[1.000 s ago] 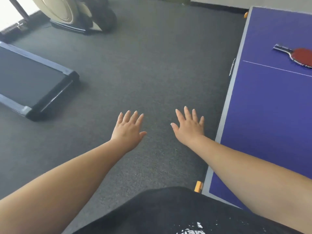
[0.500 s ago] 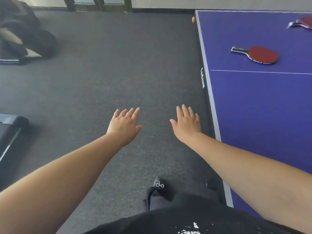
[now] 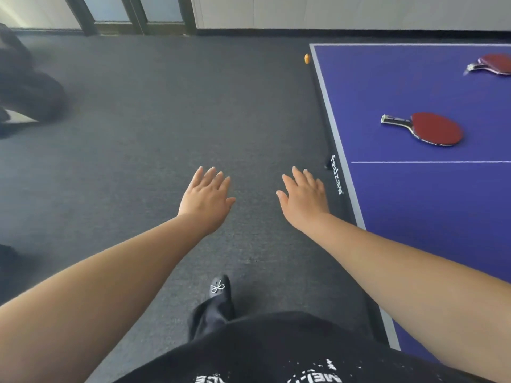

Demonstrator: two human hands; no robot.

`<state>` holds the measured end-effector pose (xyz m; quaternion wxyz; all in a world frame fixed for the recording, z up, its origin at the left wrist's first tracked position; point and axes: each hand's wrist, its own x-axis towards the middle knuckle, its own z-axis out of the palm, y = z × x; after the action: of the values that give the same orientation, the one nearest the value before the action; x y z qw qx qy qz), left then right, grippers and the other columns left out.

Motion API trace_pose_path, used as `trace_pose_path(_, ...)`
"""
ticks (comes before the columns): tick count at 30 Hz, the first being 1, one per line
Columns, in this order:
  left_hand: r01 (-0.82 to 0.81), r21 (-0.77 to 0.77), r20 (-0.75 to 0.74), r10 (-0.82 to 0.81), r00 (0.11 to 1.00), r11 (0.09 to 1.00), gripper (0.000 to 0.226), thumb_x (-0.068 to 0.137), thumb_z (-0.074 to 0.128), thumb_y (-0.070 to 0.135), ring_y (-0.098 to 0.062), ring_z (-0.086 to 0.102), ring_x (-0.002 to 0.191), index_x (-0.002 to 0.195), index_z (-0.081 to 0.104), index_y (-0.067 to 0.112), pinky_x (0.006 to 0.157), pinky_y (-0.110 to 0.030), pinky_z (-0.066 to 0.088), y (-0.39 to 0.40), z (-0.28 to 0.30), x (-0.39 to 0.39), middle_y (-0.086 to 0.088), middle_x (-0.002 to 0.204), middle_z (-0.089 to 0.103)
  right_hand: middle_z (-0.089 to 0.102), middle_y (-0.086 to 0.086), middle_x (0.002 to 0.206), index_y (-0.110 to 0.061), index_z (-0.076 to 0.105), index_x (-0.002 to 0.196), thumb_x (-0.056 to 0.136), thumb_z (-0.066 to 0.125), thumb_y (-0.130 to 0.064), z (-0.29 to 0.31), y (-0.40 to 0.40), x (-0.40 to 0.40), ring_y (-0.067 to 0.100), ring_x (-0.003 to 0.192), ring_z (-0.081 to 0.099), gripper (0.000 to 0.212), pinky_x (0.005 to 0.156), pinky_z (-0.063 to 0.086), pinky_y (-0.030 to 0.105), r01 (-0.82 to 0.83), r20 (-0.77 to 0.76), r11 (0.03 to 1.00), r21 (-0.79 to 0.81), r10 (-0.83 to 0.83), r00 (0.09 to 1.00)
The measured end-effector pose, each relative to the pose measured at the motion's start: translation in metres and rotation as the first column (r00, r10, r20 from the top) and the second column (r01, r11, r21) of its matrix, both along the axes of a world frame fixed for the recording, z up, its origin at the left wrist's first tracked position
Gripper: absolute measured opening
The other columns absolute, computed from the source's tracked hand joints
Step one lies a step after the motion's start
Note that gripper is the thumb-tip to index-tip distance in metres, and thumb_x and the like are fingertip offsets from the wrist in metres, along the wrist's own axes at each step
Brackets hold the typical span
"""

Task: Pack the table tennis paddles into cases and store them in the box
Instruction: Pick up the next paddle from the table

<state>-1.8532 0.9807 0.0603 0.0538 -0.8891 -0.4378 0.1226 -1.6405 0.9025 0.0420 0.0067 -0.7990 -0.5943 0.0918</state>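
Black clothing (image 3: 276,352) with white print lowest in frame, one black shoe (image 3: 219,293) with a pale bow just beyond it on grey carpet (image 3: 138,134). Both bare arms stretched forward over the carpet, palms down. Left hand (image 3: 206,199) flat, fingers (image 3: 210,176) extended and lying close together, thumb out to the side, holding nothing. Right hand (image 3: 304,200) likewise flat and empty, fingers (image 3: 301,178) extended and slightly parted, thumb angled inward, just beside the grey edge of the blue surface (image 3: 414,217) but apart from it. White line crossing the surface further on. Beyond that line, red paddle (image 3: 428,128) lying flat, dark handle pointing left toward the edge, uncased, well apart from both hands. Further back at the right border, second paddle (image 3: 492,63), red face up, partly cut off; whether a single paddle or a stacked pair lies there cannot be told. Small orange piece (image 3: 307,58) at the far corner of the surface. No case or box in view, so nothing packed in sight. Dark blurred shape (image 3: 25,87) at far left on the carpet, unidentifiable. Pale wall (image 3: 331,12) and dark window frames (image 3: 132,15) farthest back.
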Motion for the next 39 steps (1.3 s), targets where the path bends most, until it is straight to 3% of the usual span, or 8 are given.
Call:
trace_pose_path(8, 0.183, -0.021, -0.014, -0.183, 0.983, 0.983, 0.063, 0.104, 0.018, 0.047, -0.023, -0.005, 0.151, 0.157, 0.006, 0.014, 0.121, -0.041, -0.009, 0.125, -0.004, 0.076, -0.006, 0.164, 0.007, 0.005, 0.004, 0.163, -0.022, 0.020, 0.153, 0.103, 0.023, -0.046, -0.001, 0.083, 0.060, 0.027, 0.150, 0.001, 0.056, 0.120, 0.006, 0.050, 0.207, 0.013, 0.978, -0.035, -0.206, 0.978)
trace_pose_path(16, 0.339, -0.146, 0.027, -0.339, 0.940, 0.929, 0.067, 0.103, 0.027, 0.047, -0.023, 0.013, 0.150, 0.157, 0.002, 0.016, 0.123, -0.038, 0.007, 0.228, -0.007, 0.171, -0.005, 0.164, 0.011, 0.005, 0.008, 0.163, -0.022, 0.017, 0.153, 0.103, 0.027, -0.045, 0.002, 0.136, 0.122, 0.031, 0.149, 0.002, 0.056, 0.120, 0.009, 0.051, 0.496, -0.044, 0.867, -0.037, -0.498, 0.866)
trace_pose_path(24, 0.616, -0.084, 0.019, -0.617, 0.787, 0.783, 0.066, 0.103, 0.023, 0.049, -0.025, -0.004, 0.151, 0.157, 0.005, 0.017, 0.122, -0.045, -0.003, 0.263, -0.013, 0.295, -0.005, 0.165, 0.002, 0.006, 0.007, 0.163, -0.024, 0.018, 0.153, 0.102, 0.030, -0.046, -0.011, 0.170, 0.210, 0.031, 0.149, 0.003, 0.057, 0.119, 0.011, 0.051, 0.656, -0.053, 0.753, -0.042, -0.657, 0.752)
trace_pose_path(32, 0.627, -0.055, 0.045, -0.625, 0.779, 0.777, 0.064, 0.103, 0.025, 0.049, -0.023, -0.001, 0.151, 0.157, 0.008, 0.019, 0.122, -0.046, -0.001, 0.345, -0.001, 0.406, -0.003, 0.164, 0.005, 0.012, 0.008, 0.162, -0.021, 0.024, 0.152, 0.102, 0.035, -0.044, -0.007, 0.225, 0.313, 0.030, 0.148, 0.009, 0.056, 0.117, 0.017, 0.051, 0.730, -0.043, 0.683, 0.010, -0.729, 0.683)
trace_pose_path(39, 0.649, -0.091, -0.017, -0.653, 0.757, 0.755, 0.063, 0.103, 0.020, 0.051, -0.025, -0.001, 0.151, 0.157, 0.004, 0.022, 0.122, -0.047, 0.000, 0.417, -0.013, 0.462, -0.005, 0.164, 0.005, 0.010, 0.011, 0.162, -0.021, 0.021, 0.153, 0.102, 0.033, -0.044, -0.008, 0.277, 0.363, 0.033, 0.149, 0.007, 0.057, 0.118, 0.014, 0.052, 0.777, -0.031, 0.628, -0.024, -0.778, 0.628)
